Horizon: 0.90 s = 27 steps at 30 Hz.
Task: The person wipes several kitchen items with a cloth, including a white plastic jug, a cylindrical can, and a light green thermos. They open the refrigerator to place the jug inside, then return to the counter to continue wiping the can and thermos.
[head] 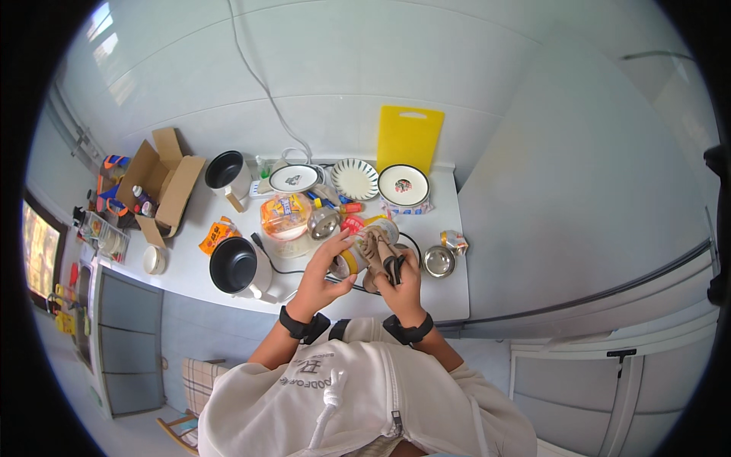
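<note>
My left hand [324,274] grips a metal can [348,260] with a yellow band, tilted above the front of the counter. In my right hand [402,283] is a bunched brown cloth [377,254] with dark markings, pressed against the can's side. The cloth covers part of the can. Just behind it is a round, pale-ended object [389,229], partly hidden, whose kind I cannot tell. A steel bowl [439,261] stands to the right, with a crumpled packet [454,242] beside it. Beyond my left hand lies a tilted steel bowl [324,223].
Two dark-lined pots [260,273], [244,180] and an open cardboard box [185,188] are on the left. An orange packet [219,235] and a clear orange-labelled package [285,214] lie between. Plates [404,185] and a yellow cutting board [410,137] line the back wall. A black cord [280,271] crosses the counter [194,280].
</note>
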Available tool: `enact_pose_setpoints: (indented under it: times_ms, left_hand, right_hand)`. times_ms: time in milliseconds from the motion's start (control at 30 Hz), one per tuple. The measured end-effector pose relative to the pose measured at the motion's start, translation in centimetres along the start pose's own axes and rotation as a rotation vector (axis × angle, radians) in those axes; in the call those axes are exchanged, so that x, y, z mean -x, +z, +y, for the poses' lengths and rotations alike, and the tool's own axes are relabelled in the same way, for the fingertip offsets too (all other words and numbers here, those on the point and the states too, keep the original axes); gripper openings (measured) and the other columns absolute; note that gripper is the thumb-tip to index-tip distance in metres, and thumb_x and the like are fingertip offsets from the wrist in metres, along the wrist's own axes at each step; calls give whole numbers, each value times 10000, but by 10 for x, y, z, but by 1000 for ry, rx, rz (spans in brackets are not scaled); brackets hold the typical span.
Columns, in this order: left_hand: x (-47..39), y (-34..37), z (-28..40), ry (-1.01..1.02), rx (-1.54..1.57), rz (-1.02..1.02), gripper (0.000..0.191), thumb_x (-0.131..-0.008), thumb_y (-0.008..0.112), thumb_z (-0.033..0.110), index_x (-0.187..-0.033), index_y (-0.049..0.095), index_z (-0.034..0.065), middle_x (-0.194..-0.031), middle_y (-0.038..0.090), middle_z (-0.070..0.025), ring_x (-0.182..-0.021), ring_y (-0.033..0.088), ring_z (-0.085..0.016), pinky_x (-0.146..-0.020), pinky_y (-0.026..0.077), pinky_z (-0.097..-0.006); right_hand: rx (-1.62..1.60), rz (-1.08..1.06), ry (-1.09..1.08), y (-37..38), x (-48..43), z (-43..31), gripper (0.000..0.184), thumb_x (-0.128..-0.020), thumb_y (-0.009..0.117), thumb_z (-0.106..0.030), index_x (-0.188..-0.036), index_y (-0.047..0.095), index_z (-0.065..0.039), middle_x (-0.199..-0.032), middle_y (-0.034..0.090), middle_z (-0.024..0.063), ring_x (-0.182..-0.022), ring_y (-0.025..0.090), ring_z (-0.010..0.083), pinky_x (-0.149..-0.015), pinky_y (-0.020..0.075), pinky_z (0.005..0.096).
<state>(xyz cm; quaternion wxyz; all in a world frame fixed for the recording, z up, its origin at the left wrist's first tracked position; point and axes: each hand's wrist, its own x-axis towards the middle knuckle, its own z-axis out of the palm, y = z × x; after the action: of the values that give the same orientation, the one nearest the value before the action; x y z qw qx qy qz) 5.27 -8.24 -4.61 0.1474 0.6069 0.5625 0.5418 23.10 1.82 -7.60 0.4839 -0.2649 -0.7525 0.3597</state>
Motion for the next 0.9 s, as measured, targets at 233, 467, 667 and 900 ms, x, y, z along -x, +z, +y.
enact_pose_setpoints:
  times_ms: [233,467,667,900]
  left_hand:
    - [2,1,-3,-97,84,12,787,-765,784,135,-1471,449,41,-1582,428,-205,-1467,420,-361,-1203,327,-427]
    - [8,7,-18,-127,126,5,877,-723,807,139,-1495,400,42,-1604,393,-212,-1488,388,-350,-1209,321,-427]
    - [8,-1,-17,-129,60,11,808,-697,794,106,-1445,492,64,-1540,480,-191,-1417,476,-358,-1164,376,-415]
    - [7,-4,-3,-46,56,1,751,-712,787,95,-1416,531,56,-1497,528,-182,-1371,522,-355,-1143,398,-421]
  right_hand:
    - [38,-92,-118,3,-2,-15,353,-755,739,-75,-1096,712,6,-987,589,137,-853,628,315,-746,532,397]
    - [-40,-173,-191,5,1,-21,539,-729,802,-80,-1259,713,-39,-994,595,104,-828,636,260,-742,539,365]
    - [-35,-164,-143,5,1,-21,508,-729,802,-84,-1228,719,-29,-1014,592,102,-842,638,264,-752,536,361]
    - [68,-86,-128,-4,-2,-11,444,-731,757,-86,-1163,705,1,-1023,587,142,-886,633,324,-778,536,402]
